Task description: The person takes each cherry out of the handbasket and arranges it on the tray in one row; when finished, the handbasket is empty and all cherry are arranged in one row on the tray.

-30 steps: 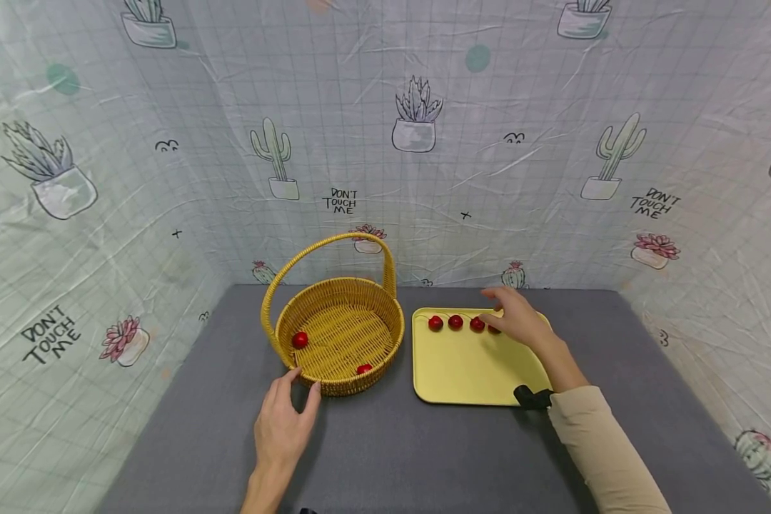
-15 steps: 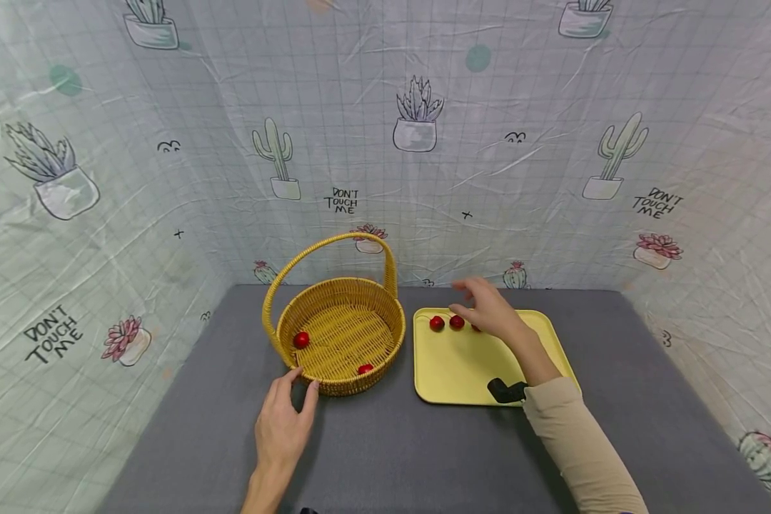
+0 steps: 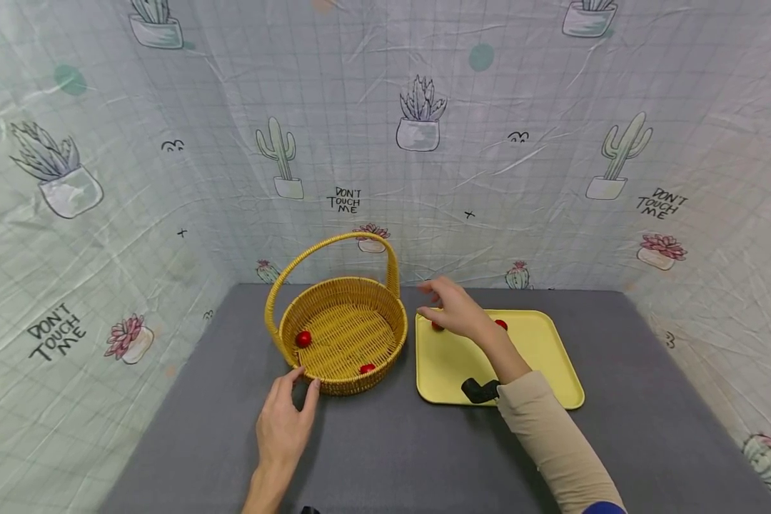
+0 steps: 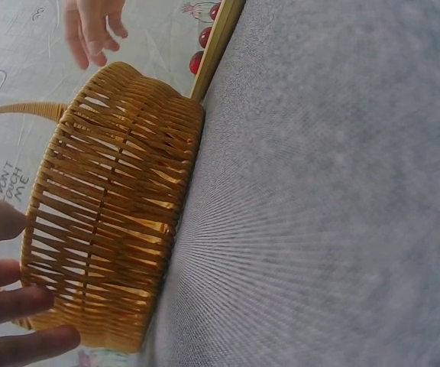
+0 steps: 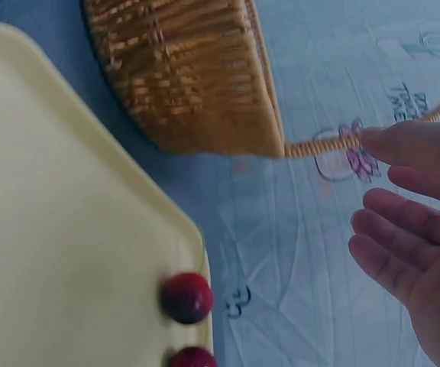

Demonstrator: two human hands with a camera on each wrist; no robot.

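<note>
Partway, it seems: two round red cherries (image 3: 303,339) in the golden wicker basket (image 3: 340,387), at nine and five o'clock; at least three more cherries (image 4: 196,62) along the rectangular yellow tray (image 3: 443,360), towards twelve. Right hand (image 3: 457,308) hovers at its eleven, loosely parted, holding nothing; left hand (image 3: 284,421), spread, seems to touch the basket's seven.

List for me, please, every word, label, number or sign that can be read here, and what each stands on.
"DON'T TOUCH ME": left part of the patterned backdrop.
"DON'T TOUCH ME": its middle part, behind the basket.
"DON'T TOUCH ME": its right part.
Small cross-shaped marks: also on the backdrop.
The lettering shows turned in both wrist views, blurred in the right one.
No text can be made out on the basket, yellow tray or red fruits.
</note>
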